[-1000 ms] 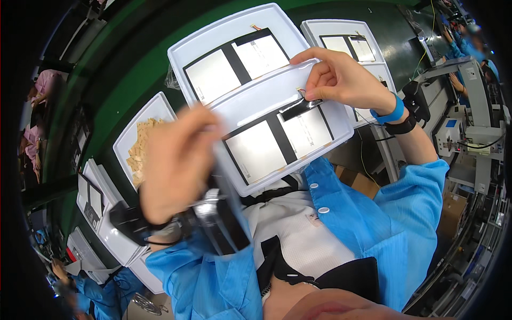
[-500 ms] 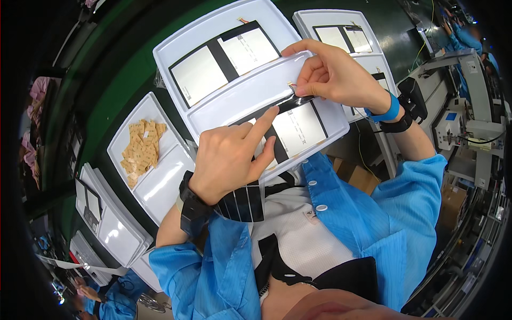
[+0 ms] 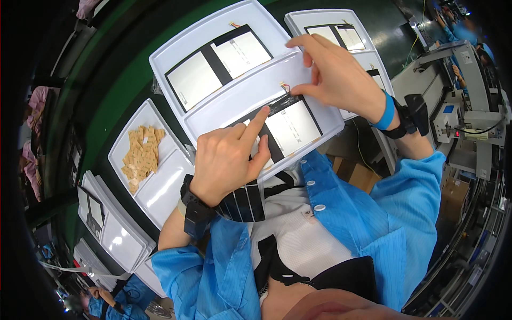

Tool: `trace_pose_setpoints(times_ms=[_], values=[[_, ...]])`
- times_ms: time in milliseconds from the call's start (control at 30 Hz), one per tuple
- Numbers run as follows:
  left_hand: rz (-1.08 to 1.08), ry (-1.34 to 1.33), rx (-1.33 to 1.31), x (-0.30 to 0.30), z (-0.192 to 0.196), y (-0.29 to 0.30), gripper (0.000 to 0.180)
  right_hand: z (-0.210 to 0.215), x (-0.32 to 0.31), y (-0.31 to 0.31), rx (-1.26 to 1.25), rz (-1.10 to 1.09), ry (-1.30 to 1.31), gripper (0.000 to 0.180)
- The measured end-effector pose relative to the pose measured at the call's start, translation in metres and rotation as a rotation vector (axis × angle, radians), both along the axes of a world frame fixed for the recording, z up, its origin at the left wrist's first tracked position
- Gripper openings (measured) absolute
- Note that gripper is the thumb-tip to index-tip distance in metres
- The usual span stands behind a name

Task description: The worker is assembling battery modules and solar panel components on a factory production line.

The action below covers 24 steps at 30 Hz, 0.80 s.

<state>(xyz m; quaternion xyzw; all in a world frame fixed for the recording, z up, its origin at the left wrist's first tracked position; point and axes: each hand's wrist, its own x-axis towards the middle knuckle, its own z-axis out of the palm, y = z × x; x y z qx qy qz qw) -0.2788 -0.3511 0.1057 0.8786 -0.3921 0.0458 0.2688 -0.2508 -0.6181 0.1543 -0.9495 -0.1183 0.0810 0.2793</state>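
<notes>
We see the black strip [image 3: 281, 105] lying along the upper edge of the flat silver pack [image 3: 292, 130], which sits in the near white tray [image 3: 234, 104], its short wires [image 3: 286, 87] standing beside the strip's right end. Half a second ago the right hand [image 3: 341, 80] pinched that end; now its thumb and forefinger are spread wide, so we judge the end released and the strip down on the pack, though we cannot tell whether the thumb still touches it. The left hand [image 3: 226, 154] rests its extended forefinger on the strip, thumb apart, gripping nothing we can see. Beyond lies a second pack [image 3: 242, 56]; to the left, tan paper pieces [image 3: 143, 152].
</notes>
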Motion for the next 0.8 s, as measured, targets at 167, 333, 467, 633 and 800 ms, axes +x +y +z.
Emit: trace_pose_setpoints(times_ms=[167,333,467,633,800], values=[[0.043,-0.004,-0.047,-0.001,0.002,0.000,0.042,-0.010,-0.031,0.003,-0.109,0.478,-0.361,0.059],[0.218,0.030,-0.110,0.000,0.021,0.025,0.023,-0.001,-0.044,-0.049,-0.274,0.220,-0.482,0.030],[0.636,0.133,0.006,0.018,0.022,0.072,0.036,-0.012,-0.055,-0.068,0.095,-0.070,-0.341,0.030],[0.570,0.170,-0.006,0.026,0.003,0.067,0.042,-0.053,-0.037,-0.032,0.327,-0.267,-0.166,0.052],[0.534,0.122,-0.283,0.022,0.033,0.058,0.039,-0.071,-0.033,-0.024,0.376,-0.258,-0.276,0.045]])
